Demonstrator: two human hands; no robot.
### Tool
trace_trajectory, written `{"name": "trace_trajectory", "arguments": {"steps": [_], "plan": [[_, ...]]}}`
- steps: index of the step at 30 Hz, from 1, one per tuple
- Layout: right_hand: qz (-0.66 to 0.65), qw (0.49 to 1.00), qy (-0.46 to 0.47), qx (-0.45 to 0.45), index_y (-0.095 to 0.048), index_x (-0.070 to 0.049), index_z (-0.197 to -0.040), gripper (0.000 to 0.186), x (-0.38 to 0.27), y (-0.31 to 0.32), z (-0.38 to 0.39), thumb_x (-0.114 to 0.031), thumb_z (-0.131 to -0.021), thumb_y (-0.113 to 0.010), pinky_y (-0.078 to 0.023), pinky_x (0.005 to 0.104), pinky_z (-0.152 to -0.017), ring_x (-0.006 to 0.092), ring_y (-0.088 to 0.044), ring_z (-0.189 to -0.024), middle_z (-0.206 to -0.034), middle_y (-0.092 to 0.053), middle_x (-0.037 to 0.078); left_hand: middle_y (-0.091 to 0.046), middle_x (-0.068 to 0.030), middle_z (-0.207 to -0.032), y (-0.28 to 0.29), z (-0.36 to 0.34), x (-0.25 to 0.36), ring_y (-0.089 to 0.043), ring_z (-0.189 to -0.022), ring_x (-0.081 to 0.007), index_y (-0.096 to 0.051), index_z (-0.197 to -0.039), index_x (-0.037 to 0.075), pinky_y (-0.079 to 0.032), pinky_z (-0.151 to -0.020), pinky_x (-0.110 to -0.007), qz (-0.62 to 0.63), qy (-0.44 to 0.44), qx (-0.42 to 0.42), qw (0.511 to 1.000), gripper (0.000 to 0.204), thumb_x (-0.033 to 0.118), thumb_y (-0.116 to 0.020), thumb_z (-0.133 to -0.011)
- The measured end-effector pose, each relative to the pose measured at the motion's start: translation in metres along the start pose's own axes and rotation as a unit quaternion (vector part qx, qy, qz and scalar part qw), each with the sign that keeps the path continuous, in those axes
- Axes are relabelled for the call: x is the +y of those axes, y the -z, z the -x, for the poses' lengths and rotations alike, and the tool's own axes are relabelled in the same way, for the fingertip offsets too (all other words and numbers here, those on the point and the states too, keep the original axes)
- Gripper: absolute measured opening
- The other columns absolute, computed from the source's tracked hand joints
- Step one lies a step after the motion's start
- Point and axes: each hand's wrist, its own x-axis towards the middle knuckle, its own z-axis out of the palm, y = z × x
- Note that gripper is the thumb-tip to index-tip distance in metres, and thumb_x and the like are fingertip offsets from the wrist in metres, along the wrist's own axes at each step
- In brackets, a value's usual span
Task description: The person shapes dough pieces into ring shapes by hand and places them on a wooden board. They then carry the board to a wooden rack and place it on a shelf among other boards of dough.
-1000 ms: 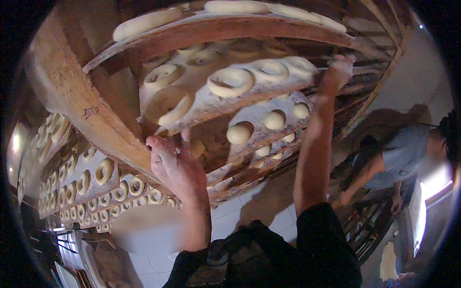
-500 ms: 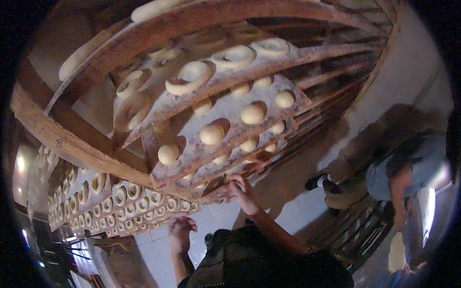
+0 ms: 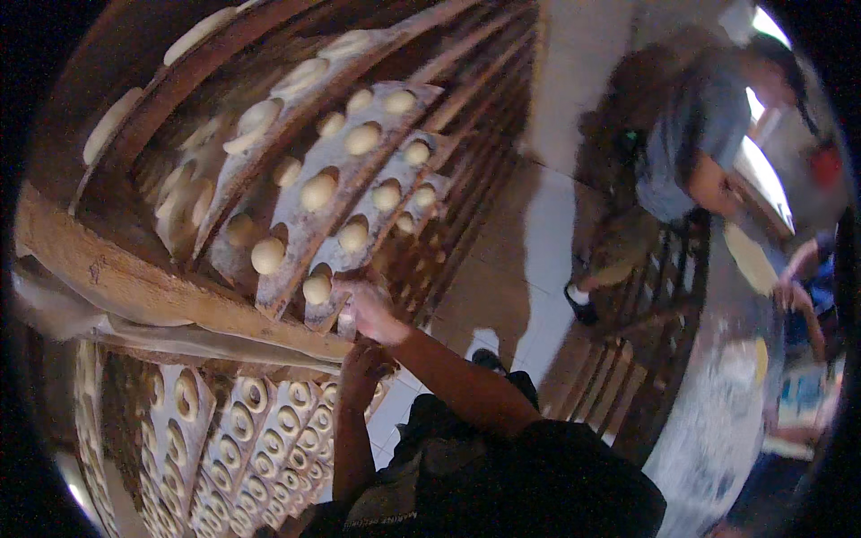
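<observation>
- Gripping the near end of the floured wooden board point(image 3: 359, 193) loaded with round dough balls point(image 3: 318, 191), right hand point(image 3: 369, 309) with fingers curled round its lower edge, at the rack's wooden front rail point(image 3: 161, 300).
- Reaching just beneath, left hand point(image 3: 359, 363) at the rail's underside; fingers bent, grip hard to make out, cannot tell.
- Best kept level and slid straight along the rack's runners, both hands sharing the weight, so no ball rolls off the low end.
- Lower down, boards of ring-shaped dough point(image 3: 251, 421).
- Off right, another person point(image 3: 691, 143) bending by a metal rack point(image 3: 664, 296).
- No packages, labels or signs readable anywhere.
</observation>
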Motion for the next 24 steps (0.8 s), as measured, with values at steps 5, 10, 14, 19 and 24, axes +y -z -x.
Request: {"name": "trace_trajectory", "arguments": {"steps": [5,10,14,19,24], "plan": [[0.348,0.897,0.245,-0.122,-0.061,-0.008,-0.105,0.024,-0.098,0.027,0.132,-0.021,-0.084,-0.062,-0.044,0.035,-0.084,0.019,-0.057,-0.094,-0.106,-0.063,0.004,-0.06,-0.0089,-0.111,0.02,-0.025,0.022,-0.059,-0.094,-0.022,-0.051,-0.12,0.005,-0.049,-0.081,-0.037,-0.244,-0.047,-0.111,0.962,0.033,0.015,-0.051,-0.087],[0.268,0.948,0.163,0.06,-0.062,-0.001,-0.107,0.03,-0.153,0.092,0.326,-0.018,-0.082,-0.063,-0.048,0.0331,-0.079,0.0189,-0.061,-0.088,-0.1,-0.065,0.006,-0.058,-0.0094,-0.115,0.002,-0.062,0.055,-0.057,-0.099,-0.0234,-0.049,-0.123,0.005,-0.047,-0.085,-0.039,-0.293,-0.097,-0.192,0.932,0.036,0.019,-0.05,-0.089],[0.232,0.909,0.211,0.274,-0.063,0.0,-0.105,0.034,-0.133,0.08,0.511,-0.009,-0.073,-0.069,-0.048,0.0301,-0.072,0.0166,-0.061,-0.08,-0.091,-0.066,0.005,-0.056,-0.0099,-0.119,-0.013,-0.079,0.066,-0.056,-0.103,-0.0245,-0.047,-0.126,0.006,-0.045,-0.089,-0.04,-0.187,-0.114,-0.243,0.945,0.039,0.022,-0.049,-0.091],[0.132,0.793,0.349,0.482,-0.063,0.003,-0.11,0.049,-0.012,0.07,0.742,0.002,-0.062,-0.07,-0.05,0.029,-0.07,0.0184,-0.063,-0.077,-0.089,-0.068,0.007,-0.054,-0.0105,-0.123,-0.079,-0.045,0.062,-0.053,-0.108,-0.0259,-0.045,-0.129,0.006,-0.044,-0.093,-0.041,0.103,-0.039,-0.337,0.935,0.042,0.026,-0.049,-0.092],[0.082,0.686,0.388,0.611,-0.058,0.004,-0.121,0.055,0.076,-0.05,0.771,-0.013,-0.071,-0.07,-0.047,0.0388,-0.095,0.0277,-0.062,-0.104,-0.115,-0.064,0.016,-0.052,-0.011,-0.128,-0.121,-0.084,0.138,-0.051,-0.114,-0.0274,-0.043,-0.132,0.006,-0.042,-0.097,-0.043,0.326,0.127,-0.492,0.798,0.045,0.031,-0.048,-0.094]]}}
